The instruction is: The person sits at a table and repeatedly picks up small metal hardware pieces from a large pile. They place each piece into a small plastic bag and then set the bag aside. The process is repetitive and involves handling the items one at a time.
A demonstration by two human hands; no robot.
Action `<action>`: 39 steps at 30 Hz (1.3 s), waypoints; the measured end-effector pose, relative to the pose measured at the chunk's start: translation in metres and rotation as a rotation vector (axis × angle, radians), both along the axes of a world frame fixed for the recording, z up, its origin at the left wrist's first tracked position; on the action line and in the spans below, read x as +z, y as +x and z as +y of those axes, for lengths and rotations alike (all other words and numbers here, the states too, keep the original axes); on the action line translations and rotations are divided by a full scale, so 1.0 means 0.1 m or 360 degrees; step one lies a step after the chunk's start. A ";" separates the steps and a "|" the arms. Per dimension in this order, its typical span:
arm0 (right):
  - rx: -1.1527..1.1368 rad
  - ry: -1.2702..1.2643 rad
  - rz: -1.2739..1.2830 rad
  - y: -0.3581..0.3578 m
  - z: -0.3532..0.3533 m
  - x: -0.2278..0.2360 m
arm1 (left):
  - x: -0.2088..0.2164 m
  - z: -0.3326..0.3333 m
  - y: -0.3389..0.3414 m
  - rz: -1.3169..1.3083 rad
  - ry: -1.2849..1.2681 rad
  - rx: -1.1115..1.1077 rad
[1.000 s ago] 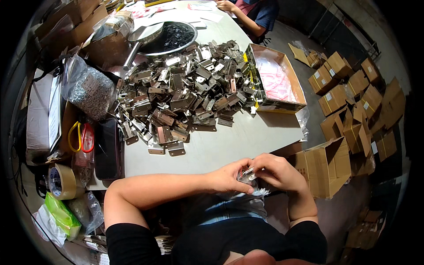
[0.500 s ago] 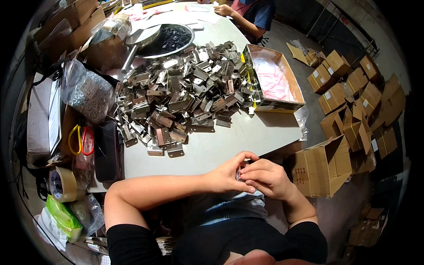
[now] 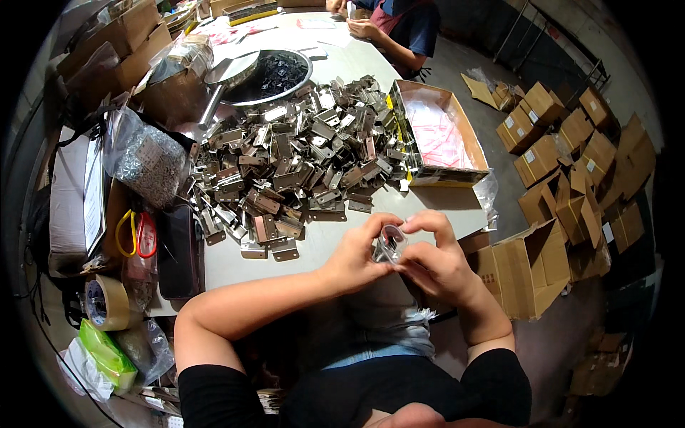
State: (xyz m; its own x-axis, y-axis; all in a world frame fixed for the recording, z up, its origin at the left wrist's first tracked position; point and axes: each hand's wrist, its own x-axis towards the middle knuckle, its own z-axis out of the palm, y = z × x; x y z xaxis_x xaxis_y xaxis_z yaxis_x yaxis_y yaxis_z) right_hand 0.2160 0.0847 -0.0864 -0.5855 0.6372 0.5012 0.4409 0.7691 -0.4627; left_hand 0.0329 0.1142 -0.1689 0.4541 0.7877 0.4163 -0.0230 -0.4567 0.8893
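Observation:
My left hand is closed round one side of a small clear plastic bag, just off the near edge of the table. On its other side, my right hand pinches the rim between thumb and fingers. The bag's mouth is spread and faces up; dark and shiny bits show inside, too small to name. A large heap of bent metal brackets with holes lies on the white table beyond both hands. To the right of the heap, an open cardboard box contains flat clear bags with pink print.
A metal bowl of black parts and a metal scoop stand behind the heap. At left lie a bag of screws, scissors and tape. Another person sits at the far end. Cartons cover the right floor.
Both hands have risen away from my body toward the table's edge. The bag, mostly hidden between my fingers before, now shows with its mouth spread wide.

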 end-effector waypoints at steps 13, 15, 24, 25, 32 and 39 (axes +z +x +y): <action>-0.0067 -0.0611 0.0098 0.17 0.43 -0.11 | -0.20 -0.03 0.00 -0.0260 -0.0223 0.0168; -0.0130 -0.0625 0.0133 0.16 0.44 -0.13 | -0.22 -0.03 -0.01 -0.0414 -0.0372 0.0094; -0.0060 -0.0951 -0.0006 -0.08 0.59 -0.19 | -0.18 -0.03 0.00 -0.0483 -0.0473 0.0446; -0.0029 -0.0917 -0.0019 -0.08 0.60 -0.19 | -0.15 -0.05 -0.01 -0.0477 -0.0433 0.0431; 0.0029 -0.0994 0.0128 -0.08 0.56 -0.23 | -0.15 -0.04 0.00 -0.0430 -0.0239 0.0426; -0.0008 -0.0816 0.0046 -0.02 0.49 -0.21 | -0.21 -0.02 0.02 -0.0456 -0.0177 0.0383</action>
